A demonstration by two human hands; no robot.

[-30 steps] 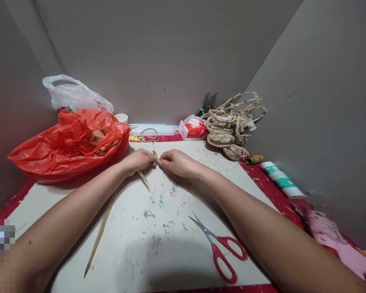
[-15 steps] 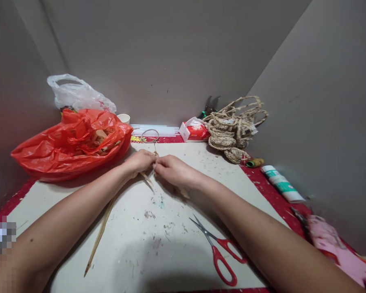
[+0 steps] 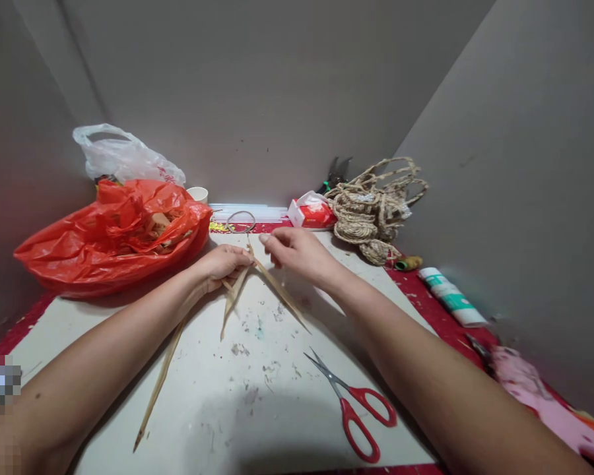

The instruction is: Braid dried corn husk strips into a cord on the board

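Observation:
My left hand (image 3: 224,262) rests on the white board (image 3: 257,369) and pinches several thin dry straw strips (image 3: 272,284) where they meet. The strips fan out toward me: one long strip (image 3: 159,382) runs under my left forearm to the near left, a short one points down the middle, another slants right. My right hand (image 3: 297,249) hovers just right of the pinch, fingers loosely curled, its fingertips at the top of the right strip; whether it grips the strip is unclear. A small wire ring (image 3: 241,221) lies just beyond the hands.
Red-handled scissors (image 3: 352,404) lie open at near right. A red plastic bag (image 3: 113,232) and a white bag (image 3: 123,157) fill the back left. A paper cup (image 3: 197,193), tissue pack (image 3: 311,211), braided rope pile (image 3: 376,208), pliers (image 3: 334,173) and a white tube (image 3: 453,297) line the back and right.
My right hand has lifted away from the left and moved back and up. The straw strips now spread apart in a fan below the pinch.

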